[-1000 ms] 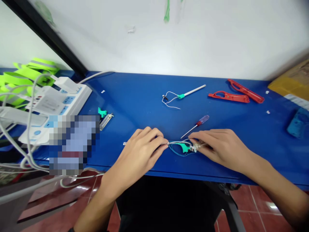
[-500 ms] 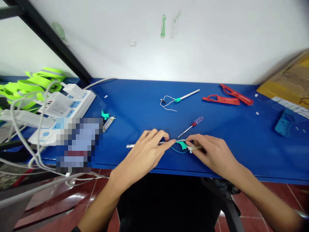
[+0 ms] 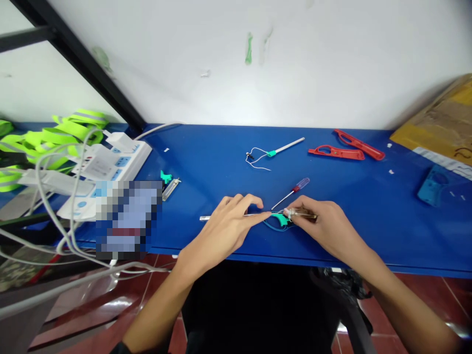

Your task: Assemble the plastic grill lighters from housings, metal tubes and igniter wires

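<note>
Near the table's front edge, my left hand (image 3: 229, 223) is closed over a thin silver rod (image 3: 205, 218), whose banded end sticks out to the left. At the rod's right end lies a small green plastic piece (image 3: 282, 219), with a thin blue wire (image 3: 272, 227) looping below it. My right hand (image 3: 324, 221) pinches a slim, see-through brownish piece (image 3: 303, 214) with a whitish tip, right beside the green piece. Its exact kind is too small to tell. Just beyond my hands lies a screwdriver (image 3: 301, 185) with a clear and red handle.
Farther back are a similar rod (image 3: 290, 146) with green end and white wires, and two red plastic shells (image 3: 339, 153). A blue shell (image 3: 429, 187) and a cardboard box (image 3: 442, 123) stand right. Left are a power strip (image 3: 136, 160), cables, a blurred-out device (image 3: 129, 216) and neon straps (image 3: 55, 137).
My right hand has turned, and the brownish piece now shows above its fingers, its tip nearer the green piece. My left hand stays on the rod. The view has shifted slightly.
</note>
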Demonstrator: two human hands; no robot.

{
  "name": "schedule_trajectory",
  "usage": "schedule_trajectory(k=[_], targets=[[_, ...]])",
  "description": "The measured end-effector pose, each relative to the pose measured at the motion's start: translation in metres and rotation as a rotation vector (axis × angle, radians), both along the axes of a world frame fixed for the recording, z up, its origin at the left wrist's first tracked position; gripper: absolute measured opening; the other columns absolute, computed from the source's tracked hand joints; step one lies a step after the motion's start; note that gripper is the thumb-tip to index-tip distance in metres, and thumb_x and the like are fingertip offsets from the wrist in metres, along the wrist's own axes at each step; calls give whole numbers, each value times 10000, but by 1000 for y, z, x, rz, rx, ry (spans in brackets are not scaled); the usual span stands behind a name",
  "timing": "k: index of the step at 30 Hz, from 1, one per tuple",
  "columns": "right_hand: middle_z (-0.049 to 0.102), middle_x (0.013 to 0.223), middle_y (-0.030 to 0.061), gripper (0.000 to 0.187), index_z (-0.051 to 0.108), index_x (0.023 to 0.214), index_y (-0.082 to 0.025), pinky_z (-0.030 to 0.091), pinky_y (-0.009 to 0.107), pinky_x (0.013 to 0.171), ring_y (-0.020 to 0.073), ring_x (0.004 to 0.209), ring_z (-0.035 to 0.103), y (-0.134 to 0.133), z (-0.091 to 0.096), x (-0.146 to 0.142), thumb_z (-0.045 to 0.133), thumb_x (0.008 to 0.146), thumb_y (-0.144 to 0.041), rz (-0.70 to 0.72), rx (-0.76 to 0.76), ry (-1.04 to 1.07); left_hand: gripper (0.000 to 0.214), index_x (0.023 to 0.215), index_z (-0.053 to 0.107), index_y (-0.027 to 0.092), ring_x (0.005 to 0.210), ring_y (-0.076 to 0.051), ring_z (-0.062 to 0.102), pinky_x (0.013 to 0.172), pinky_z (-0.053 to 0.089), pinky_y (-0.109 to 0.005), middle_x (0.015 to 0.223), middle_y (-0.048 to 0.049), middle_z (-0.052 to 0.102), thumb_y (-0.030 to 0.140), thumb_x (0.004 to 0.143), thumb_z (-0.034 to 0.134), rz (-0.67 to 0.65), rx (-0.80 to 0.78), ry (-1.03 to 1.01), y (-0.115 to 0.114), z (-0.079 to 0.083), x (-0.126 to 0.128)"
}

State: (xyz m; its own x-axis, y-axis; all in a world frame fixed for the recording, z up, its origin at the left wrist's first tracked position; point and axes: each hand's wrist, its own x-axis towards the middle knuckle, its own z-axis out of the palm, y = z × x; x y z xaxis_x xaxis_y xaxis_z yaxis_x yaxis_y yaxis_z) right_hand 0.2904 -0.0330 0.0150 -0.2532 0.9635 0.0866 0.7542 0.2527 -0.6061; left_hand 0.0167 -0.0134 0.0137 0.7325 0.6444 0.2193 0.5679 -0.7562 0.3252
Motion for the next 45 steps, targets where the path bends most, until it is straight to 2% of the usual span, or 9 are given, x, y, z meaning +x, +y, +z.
schedule_trajectory(k=[3, 7, 11, 15, 23, 28, 32, 39, 45], targets=[[781, 757, -21, 97, 715, 975, -248, 501, 271, 585, 172, 630, 726, -4, -5, 0, 625, 1007, -264, -3, 65, -3, 450, 1385, 711, 307, 1099, -237, 613, 887, 447, -394, 1426, -71, 633, 50, 1063, 530, 27, 56, 56, -5, 5, 4], [801, 777, -5, 126, 708, 1031, -245, 523, 283, 589, 185, 639, 751, -11, -14, -3, 583, 1019, -235, -11, 254, -75, 362, 1387, 698, 222, 1156, -279, 627, 922, 473, -435, 1456, -110, 634, 111, 1086, 529, 35, 155, 176, -11, 14, 11], [823, 830, -2, 143, 702, 1060, -249, 552, 298, 646, 185, 686, 778, -15, -19, -6, 560, 1060, -237, 20, 417, -129, 320, 1223, 747, 197, 1072, -223, 664, 973, 464, -418, 1288, -63, 714, 326, 1168, 458, 8, 77, 93, -4, 21, 18], [839, 869, 8, 148, 700, 1066, -242, 558, 302, 664, 181, 690, 776, -16, -19, -6, 556, 1086, -263, 50, 471, -169, 322, 1234, 725, 177, 1092, -212, 663, 978, 447, -402, 1273, -60, 729, 363, 1169, 470, 41, 62, 9, 6, 21, 33], [829, 875, 17, 137, 678, 1106, -226, 554, 303, 685, 179, 698, 765, -17, -19, -4, 545, 1102, -256, 71, 464, -161, 219, 1171, 740, 201, 1056, -195, 631, 886, 432, -380, 1217, -23, 755, 272, 1147, 535, 51, -69, -144, 3, 2, 50], [776, 897, 32, 208, 564, 1229, -219, 550, 312, 658, 195, 709, 740, -25, -10, -1, 539, 1110, -388, 34, 306, -28, 228, 1116, 737, 208, 1019, -189, 631, 868, 420, -371, 1160, -22, 767, 286, 1153, 526, 83, -99, -211, 1, -4, 49], [728, 965, 42, 196, 578, 1204, -236, 553, 320, 699, 179, 741, 697, -32, -4, 4, 402, 1149, -305, -40, 297, 63, 250, 1131, 738, 209, 1034, -194, 634, 885, 422, -375, 1167, -33, 766, 298, 1161, 506, 76, -101, -207, -1, -4, 51], [731, 1060, 65, 180, 631, 1269, -226, 575, 348, 833, 198, 933, 709, -30, -6, 2, 542, 1112, -234, 7, 308, 63, 238, 1195, 727, 203, 1045, -195, 627, 913, 434, -379, 1189, -31, 760, 305, 1158, 515, 78, -69, -176, -1, -3, 57], [747, 1025, 39, 196, 670, 1275, -258, 576, 347, 821, 186, 870, 707, -36, -4, 14, 580, 1103, -289, -153, 287, 133, 287, 1201, 754, 200, 1073, -211, 626, 903, 431, -383, 1221, -35, 741, 356, 1155, 517, 75, -74, -65, 1, 6, 73]])
